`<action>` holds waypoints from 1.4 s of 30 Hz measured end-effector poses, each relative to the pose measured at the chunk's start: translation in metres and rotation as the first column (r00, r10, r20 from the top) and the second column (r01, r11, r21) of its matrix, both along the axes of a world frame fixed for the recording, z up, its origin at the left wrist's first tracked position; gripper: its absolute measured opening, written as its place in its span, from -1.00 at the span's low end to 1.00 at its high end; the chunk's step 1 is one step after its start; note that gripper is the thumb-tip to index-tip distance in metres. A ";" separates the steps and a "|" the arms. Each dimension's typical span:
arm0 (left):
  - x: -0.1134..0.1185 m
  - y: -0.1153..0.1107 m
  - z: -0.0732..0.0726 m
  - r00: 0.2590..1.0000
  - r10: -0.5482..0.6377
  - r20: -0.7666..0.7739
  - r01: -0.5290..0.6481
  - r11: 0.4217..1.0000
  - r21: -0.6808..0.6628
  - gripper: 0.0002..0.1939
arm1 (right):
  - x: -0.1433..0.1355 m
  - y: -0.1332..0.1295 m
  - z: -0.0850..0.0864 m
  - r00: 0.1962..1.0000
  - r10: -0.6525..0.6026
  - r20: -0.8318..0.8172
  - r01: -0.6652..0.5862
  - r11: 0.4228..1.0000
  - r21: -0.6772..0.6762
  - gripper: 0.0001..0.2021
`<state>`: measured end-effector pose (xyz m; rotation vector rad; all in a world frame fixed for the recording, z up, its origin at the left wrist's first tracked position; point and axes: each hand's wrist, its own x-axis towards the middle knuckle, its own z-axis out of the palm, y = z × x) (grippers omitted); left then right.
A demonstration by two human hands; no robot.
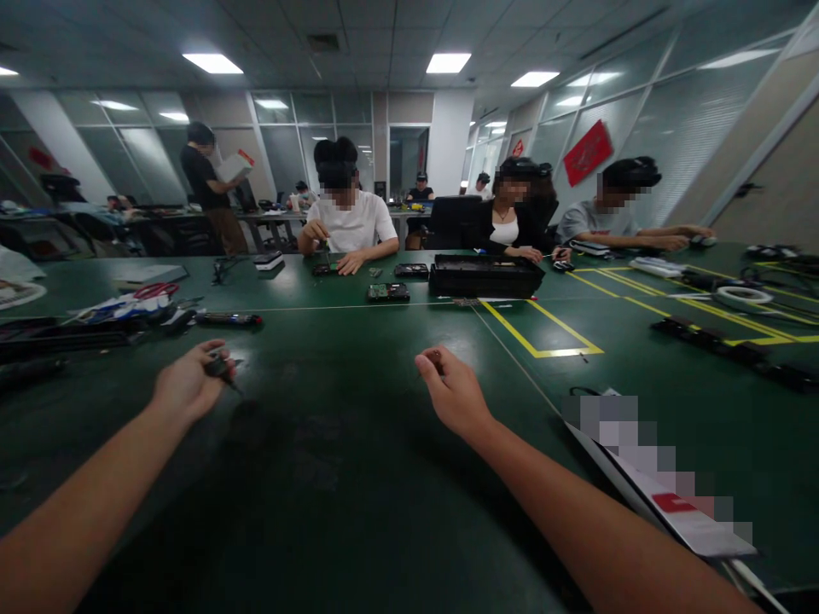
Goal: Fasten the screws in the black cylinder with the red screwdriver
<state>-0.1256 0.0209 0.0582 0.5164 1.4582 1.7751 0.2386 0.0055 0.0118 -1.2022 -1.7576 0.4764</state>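
Observation:
My left hand (188,382) is closed around a small screwdriver (221,367) with a dark handle and a thin shaft, which slants down to the right above the green table (307,512). Fingers curled and thumb up, my right hand (455,390) is held over the table's middle. Something small and dark shows at its fingertips, too small to name. Beyond my left hand lies a dark pen-like tool (229,320) with a red end. A hard drive with a green circuit board (387,292) lies further off, between and beyond my hands.
A long black case (486,277) stands across the table before a co-worker. Tools and a red-handled item (157,290) are heaped at the left. Yellow tape (566,352) marks the right side, near a black strip (717,341). A white sheet (684,503) lies near my right arm.

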 end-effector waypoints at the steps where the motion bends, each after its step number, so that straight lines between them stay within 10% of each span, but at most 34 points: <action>1: 0.017 0.006 -0.006 0.996 -0.088 0.018 0.089 0.996 -0.013 -0.70 | 0.000 -0.002 0.002 1.000 -0.003 0.005 0.003 1.000 0.003 -0.71; 7: 0.117 0.013 -0.024 0.874 -0.486 -0.009 0.484 0.867 0.120 -0.78 | 0.000 -0.007 0.004 0.996 -0.016 -0.084 0.027 0.991 0.131 -0.78; 12: 0.163 0.001 -0.052 0.624 -0.584 -0.520 0.689 0.725 0.013 -0.53 | -0.002 -0.007 0.002 0.972 -0.083 -0.218 0.123 0.977 0.176 -0.78; 19: 0.158 -0.003 -0.076 0.548 -0.593 -0.590 0.713 0.700 -0.041 -0.64 | -0.005 -0.018 0.009 0.978 0.048 -0.204 -0.006 0.980 0.200 -0.87; 42: 0.150 -0.002 -0.084 0.446 -0.608 -0.657 0.754 0.650 -0.090 -0.55 | -0.005 -0.015 0.008 0.997 -0.010 -0.074 0.017 0.996 0.092 -0.83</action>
